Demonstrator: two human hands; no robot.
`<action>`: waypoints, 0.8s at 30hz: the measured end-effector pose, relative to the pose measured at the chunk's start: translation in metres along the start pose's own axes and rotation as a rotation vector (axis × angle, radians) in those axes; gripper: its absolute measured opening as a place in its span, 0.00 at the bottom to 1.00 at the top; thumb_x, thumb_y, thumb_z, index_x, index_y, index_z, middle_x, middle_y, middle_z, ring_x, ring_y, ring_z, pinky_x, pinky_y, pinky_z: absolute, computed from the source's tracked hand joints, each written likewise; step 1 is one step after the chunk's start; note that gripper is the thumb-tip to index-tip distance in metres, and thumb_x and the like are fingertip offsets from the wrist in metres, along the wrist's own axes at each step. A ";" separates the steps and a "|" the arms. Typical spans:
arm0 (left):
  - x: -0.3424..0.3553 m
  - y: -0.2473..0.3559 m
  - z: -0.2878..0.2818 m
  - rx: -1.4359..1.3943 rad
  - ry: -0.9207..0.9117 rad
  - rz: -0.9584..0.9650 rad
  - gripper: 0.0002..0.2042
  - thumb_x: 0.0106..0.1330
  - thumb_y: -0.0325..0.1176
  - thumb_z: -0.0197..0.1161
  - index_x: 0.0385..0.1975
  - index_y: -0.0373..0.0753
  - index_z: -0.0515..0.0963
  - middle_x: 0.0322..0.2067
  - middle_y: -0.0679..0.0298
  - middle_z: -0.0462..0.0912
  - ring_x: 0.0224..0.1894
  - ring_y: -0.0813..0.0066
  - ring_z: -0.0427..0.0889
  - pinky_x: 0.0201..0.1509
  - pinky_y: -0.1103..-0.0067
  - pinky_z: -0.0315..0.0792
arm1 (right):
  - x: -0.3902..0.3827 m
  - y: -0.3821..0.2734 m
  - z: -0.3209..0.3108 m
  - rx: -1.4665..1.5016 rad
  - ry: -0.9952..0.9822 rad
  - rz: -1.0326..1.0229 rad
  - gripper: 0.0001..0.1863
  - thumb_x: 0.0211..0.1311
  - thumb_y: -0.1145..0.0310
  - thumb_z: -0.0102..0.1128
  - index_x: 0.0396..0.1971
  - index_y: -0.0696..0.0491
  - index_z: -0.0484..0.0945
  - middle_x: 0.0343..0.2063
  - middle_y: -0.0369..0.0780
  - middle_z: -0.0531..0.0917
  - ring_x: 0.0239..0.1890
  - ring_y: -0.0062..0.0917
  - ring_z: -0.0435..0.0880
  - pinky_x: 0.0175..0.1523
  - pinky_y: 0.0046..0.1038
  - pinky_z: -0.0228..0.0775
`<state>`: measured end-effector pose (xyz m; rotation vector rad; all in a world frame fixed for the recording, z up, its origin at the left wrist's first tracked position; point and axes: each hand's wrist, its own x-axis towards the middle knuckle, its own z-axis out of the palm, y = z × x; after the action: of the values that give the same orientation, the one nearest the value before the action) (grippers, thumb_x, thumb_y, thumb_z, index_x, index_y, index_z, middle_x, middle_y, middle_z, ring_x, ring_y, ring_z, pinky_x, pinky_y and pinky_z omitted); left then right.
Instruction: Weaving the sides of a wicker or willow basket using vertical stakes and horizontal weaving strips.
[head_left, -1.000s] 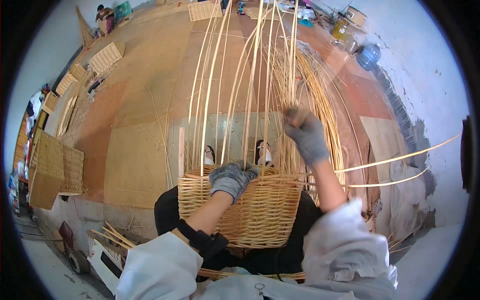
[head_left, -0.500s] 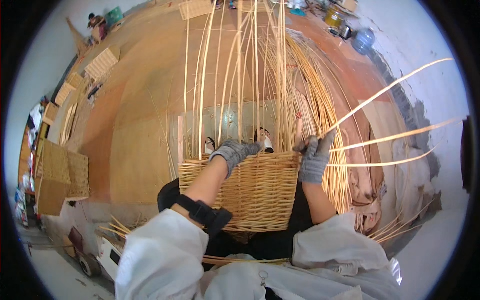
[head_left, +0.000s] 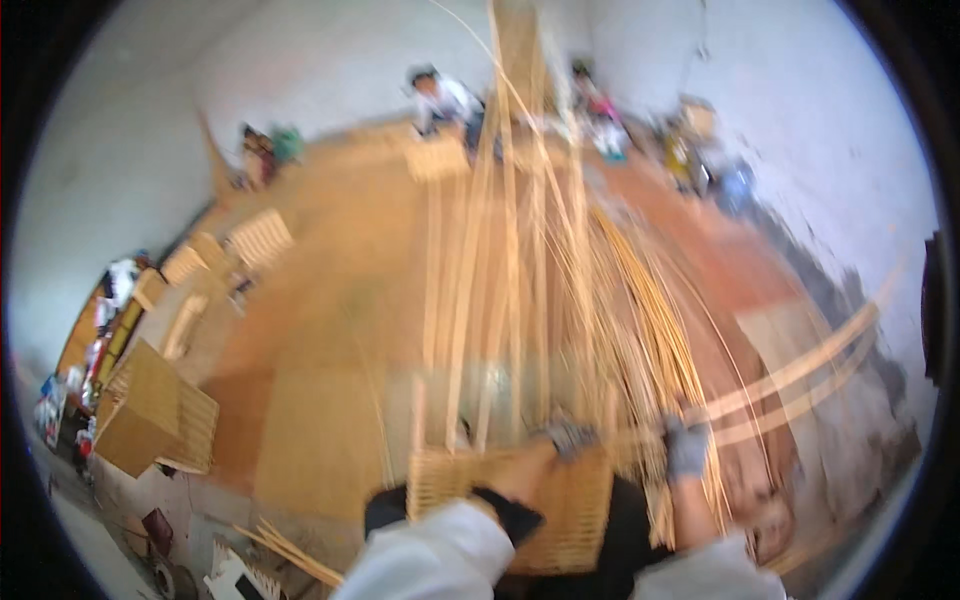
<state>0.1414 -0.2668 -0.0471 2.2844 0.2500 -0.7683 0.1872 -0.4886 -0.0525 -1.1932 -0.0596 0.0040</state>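
A wicker panel (head_left: 510, 515) of woven pale rods stands against my lap, with tall upright rods (head_left: 470, 320) rising from its upper edge. My left hand (head_left: 570, 438), in a grey glove, is at the right part of that edge among the uprights; motion smears its fingers. To the right of the panel, my right hand (head_left: 686, 445), also gloved, is closed on long, bent weaving rods (head_left: 790, 385) that sweep out to the right. How many it grips is too blurred to tell. A dark band (head_left: 512, 515) circles my left wrist.
A bundle of loose rods (head_left: 650, 310) lies on the floor at right. Woven baskets (head_left: 150, 415) stand along the left side. At the far wall, a person (head_left: 440, 105) sits by a woven piece (head_left: 437, 158), with other people nearby. A blue water bottle (head_left: 737, 185) stands far right.
The view has tilted up, so the panel and my hands sit lower and people at the far wall show. My right hand has moved right, away from the panel's edge. My left hand has shifted right.
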 end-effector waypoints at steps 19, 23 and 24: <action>-0.014 0.008 0.023 -0.010 0.413 -0.270 0.32 0.60 0.61 0.48 0.51 0.37 0.70 0.35 0.51 0.81 0.39 0.56 0.80 0.47 0.66 0.69 | 0.118 -0.018 0.128 -1.901 -0.638 0.071 0.25 0.47 0.58 0.62 0.43 0.60 0.76 0.41 0.53 0.79 0.44 0.42 0.79 0.49 0.35 0.71; -0.057 0.011 0.049 0.364 0.647 0.066 0.48 0.43 0.69 0.59 0.60 0.40 0.60 0.51 0.52 0.72 0.55 0.58 0.69 0.62 0.59 0.52 | 0.074 -0.036 0.077 -1.799 -0.845 -0.615 0.31 0.50 0.48 0.61 0.48 0.55 0.74 0.46 0.50 0.77 0.50 0.36 0.76 0.57 0.31 0.65; -0.044 0.000 0.066 0.344 0.595 0.153 0.51 0.35 0.71 0.62 0.59 0.41 0.63 0.53 0.53 0.70 0.57 0.57 0.66 0.62 0.56 0.49 | 0.051 -0.033 0.050 -1.793 -1.031 -0.381 0.30 0.54 0.46 0.55 0.49 0.53 0.73 0.48 0.47 0.76 0.51 0.37 0.75 0.55 0.33 0.65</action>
<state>0.0762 -0.3099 -0.0595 2.7805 0.2174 -0.0326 0.2351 -0.4527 -0.0016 -2.8133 -1.4466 0.2834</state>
